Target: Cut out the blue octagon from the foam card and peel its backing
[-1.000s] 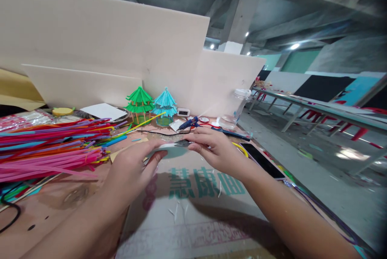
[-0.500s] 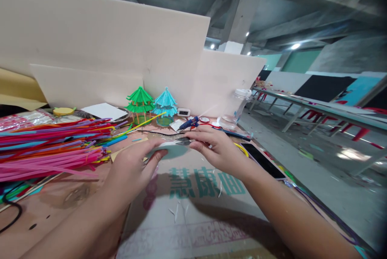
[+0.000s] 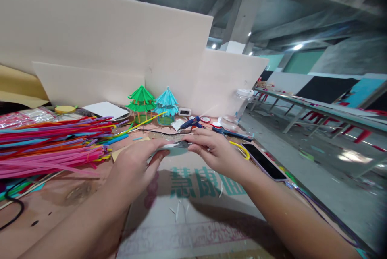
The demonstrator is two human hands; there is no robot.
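Both hands meet over the middle of the tabletop (image 3: 69,210). The left hand (image 3: 133,168) has its grip clamped on the near edge of a thin pale disc (image 3: 169,150), thumb on top and fingers curled beneath, holding it nearly flat just above the printed cardboard sheet (image 3: 193,210). The right hand (image 3: 216,152) pinches something small and dark at the disc's far edge — a blade tip or scissor point (image 3: 182,144), I cannot tell which — and its fingers are closed tight around it.

By my reading the step in hand is trimming or scoring the disc's rim. The next move would call for the left hand to turn the disc a little while the right keeps the dark tip pressed against the edge — a slow, steady feed, since the piece looks thin and easily bent.

White slivers lie scattered on the cardboard below the hands. To the left sits a big heap of straws (image 3: 51,146), pink, red, blue and purple, spilling toward the centre. Behind the hands stand two small pavilion models, one green (image 3: 140,102) and one blue (image 3: 166,104), against a leaning pale board (image 3: 105,45). A blue glue gun (image 3: 190,123) lies just beyond the fingers with its black cord trailing left. To the right are a phone (image 3: 266,162) lying face up, a yellow ring (image 3: 240,148) beside it, and a clear jar (image 3: 240,104) further back.
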